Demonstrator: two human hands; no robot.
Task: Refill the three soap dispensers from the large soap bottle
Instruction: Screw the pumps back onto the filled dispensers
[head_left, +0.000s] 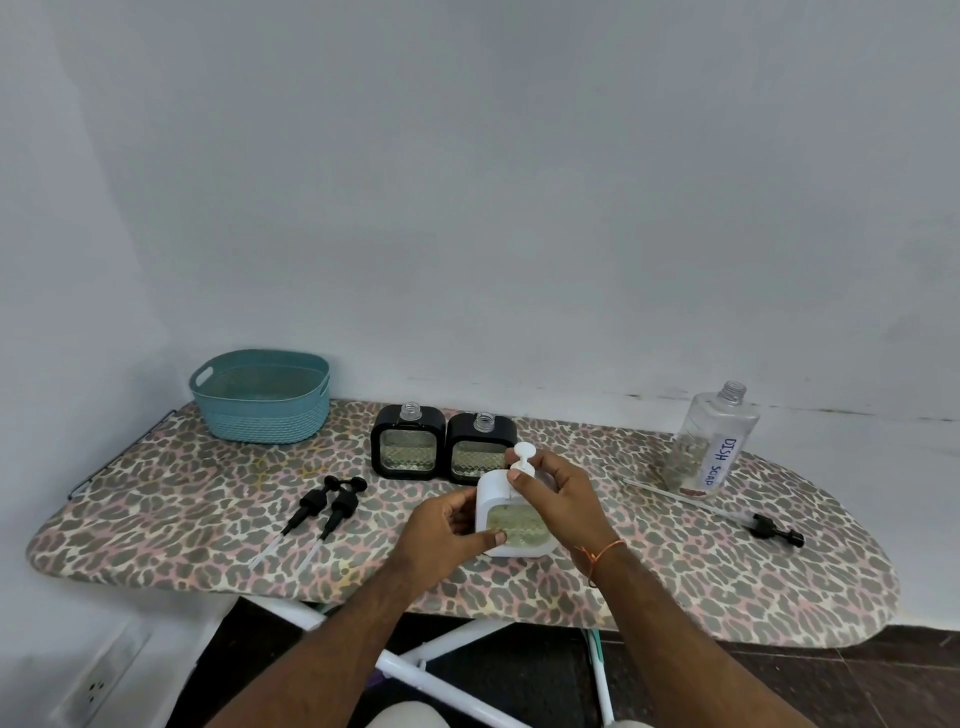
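White soap dispenser (511, 519) sits center frame on the leopard-print ironing board (156, 519). Left hand (441, 535) grips its side, right hand (561, 499) pinches the white pump (521, 460). Big clear bottle (714, 441) stands at right, uncapped.

A plain pale wall (467, 182) is filling most of the view, meeting a second wall at the left corner. An ironing board (182, 519) with a leopard-print cover is standing against it, its white metal legs (415, 660) crossing underneath. Dark tiled floor (883, 675) is showing below. A white wall socket (96, 688) is sitting low on the left. Soft, even light is falling across everything.
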